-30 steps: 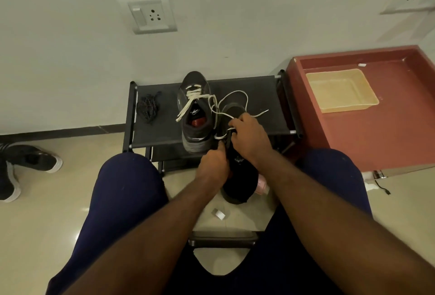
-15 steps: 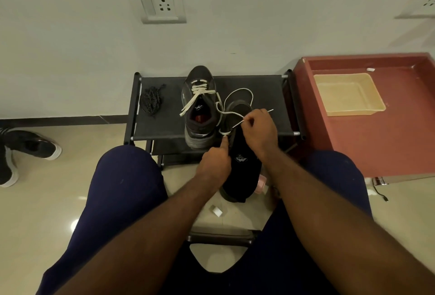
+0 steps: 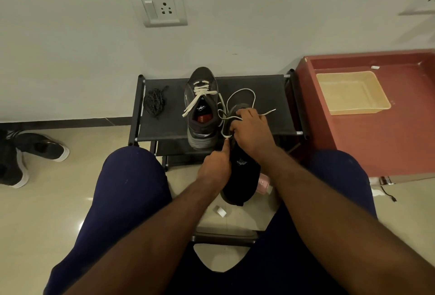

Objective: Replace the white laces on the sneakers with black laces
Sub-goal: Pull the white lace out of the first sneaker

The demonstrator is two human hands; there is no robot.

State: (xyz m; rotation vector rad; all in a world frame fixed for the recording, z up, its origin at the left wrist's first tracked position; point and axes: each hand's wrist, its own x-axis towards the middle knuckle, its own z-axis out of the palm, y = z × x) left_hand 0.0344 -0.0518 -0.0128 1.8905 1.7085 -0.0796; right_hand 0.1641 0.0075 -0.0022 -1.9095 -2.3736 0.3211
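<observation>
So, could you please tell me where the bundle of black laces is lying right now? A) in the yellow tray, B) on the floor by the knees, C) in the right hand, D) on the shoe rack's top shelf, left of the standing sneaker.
D: the black laces lie bunched on top of the shoe rack, left of the standing sneaker.

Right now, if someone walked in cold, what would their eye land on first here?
The two hands in the middle: the right hand pinches a loose white lace at the black sneaker that the left hand holds between the knees. Just behind, a second sneaker, still laced in white, stands on the black rack, and a bundle of black laces lies at the rack's left end.
</observation>
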